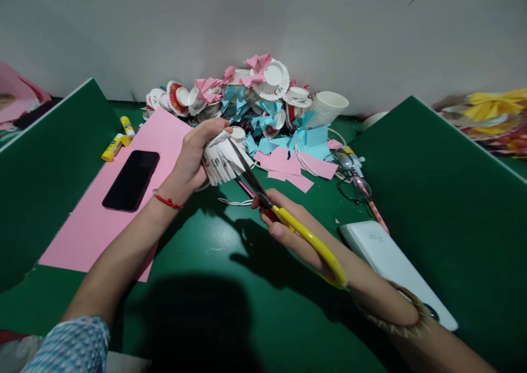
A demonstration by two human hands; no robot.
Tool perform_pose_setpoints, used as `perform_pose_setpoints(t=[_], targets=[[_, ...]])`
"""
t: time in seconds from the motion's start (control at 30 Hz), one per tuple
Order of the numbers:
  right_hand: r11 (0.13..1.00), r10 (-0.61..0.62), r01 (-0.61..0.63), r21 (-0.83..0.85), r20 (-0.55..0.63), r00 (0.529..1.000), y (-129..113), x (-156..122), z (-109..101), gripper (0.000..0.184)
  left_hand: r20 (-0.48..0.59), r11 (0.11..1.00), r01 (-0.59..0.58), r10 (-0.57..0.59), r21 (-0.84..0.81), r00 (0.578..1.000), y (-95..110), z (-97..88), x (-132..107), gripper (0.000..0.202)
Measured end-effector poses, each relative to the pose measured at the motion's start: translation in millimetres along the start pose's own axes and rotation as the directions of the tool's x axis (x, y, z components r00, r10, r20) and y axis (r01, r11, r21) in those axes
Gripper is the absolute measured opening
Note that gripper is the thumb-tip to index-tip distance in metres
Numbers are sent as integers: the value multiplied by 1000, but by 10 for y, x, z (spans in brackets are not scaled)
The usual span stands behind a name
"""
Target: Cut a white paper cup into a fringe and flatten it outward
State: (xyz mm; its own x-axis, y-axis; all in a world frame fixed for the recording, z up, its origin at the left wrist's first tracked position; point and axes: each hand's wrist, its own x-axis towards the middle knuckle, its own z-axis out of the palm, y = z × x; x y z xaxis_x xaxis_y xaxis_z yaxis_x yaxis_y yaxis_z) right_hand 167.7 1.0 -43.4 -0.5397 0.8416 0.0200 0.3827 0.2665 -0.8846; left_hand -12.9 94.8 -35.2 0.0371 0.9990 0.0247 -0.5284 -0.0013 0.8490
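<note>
My left hand [196,151] grips a white paper cup [224,160] whose side is cut into narrow strips. Scissors [308,236] with yellow handles are held in my right hand [284,216]. Their dark blades are parted and reach up to the strips, with one blade lying across the cup. Below the blades a thin white string loop [234,202] lies on the green table [206,252]. Behind the cup is a heap of fringed paper cups [274,77] with pink and blue folded paper on them.
Pink paper sheets [78,236] lie at left under a black phone [132,181], near glue sticks [113,147]. At right are glasses [354,186], paper scraps [284,162], a stack of cups [328,108] and a white power bank-like slab [395,269]. Green partitions [453,197] stand on both sides.
</note>
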Motion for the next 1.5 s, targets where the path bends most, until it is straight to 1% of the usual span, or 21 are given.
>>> perform_pose_setpoints(t=[0.2, 0.33, 0.47, 0.67, 0.9, 1.07, 1.2, 1.33, 1.5], targets=[[1000, -2, 2, -2, -2, 1000, 19, 0, 3, 62, -11, 1000, 11, -11, -1, 1000, -8, 8, -8, 16], [1000, -17, 17, 3, -18, 1000, 44, -1, 9, 59, 7, 1000, 4, -4, 0, 1000, -10, 3, -3, 13], [1000, -27, 27, 0, -17, 999, 52, -1, 11, 60, 19, 1000, 4, -4, -8, 1000, -19, 10, -7, 13], [1000, 2, -2, -3, -48, 999, 40, -4, 13, 52, 13, 1000, 12, -12, -23, 1000, -35, 29, -22, 12], [999, 19, -23, -37, -106, 994, 22, 2, 14, 56, 56, 999, -16, 18, -43, 998, -39, 16, -14, 11], [998, 56, -61, -33, -127, 990, 24, 11, 18, 63, 46, 999, -5, 6, -32, 999, -32, 22, -14, 11], [998, 52, -56, -23, -142, 988, 29, 15, 24, 62, 50, 1000, -3, 4, -19, 999, -26, 21, -13, 11], [998, 56, -62, -26, -163, 985, 26, 18, 32, 63, 65, 999, -1, 4, -39, 998, -26, 18, -11, 12], [998, 42, -49, -33, -191, 981, 9, 20, 42, 63, 40, 1000, -10, 11, -25, 999, -29, 26, -8, 12]])
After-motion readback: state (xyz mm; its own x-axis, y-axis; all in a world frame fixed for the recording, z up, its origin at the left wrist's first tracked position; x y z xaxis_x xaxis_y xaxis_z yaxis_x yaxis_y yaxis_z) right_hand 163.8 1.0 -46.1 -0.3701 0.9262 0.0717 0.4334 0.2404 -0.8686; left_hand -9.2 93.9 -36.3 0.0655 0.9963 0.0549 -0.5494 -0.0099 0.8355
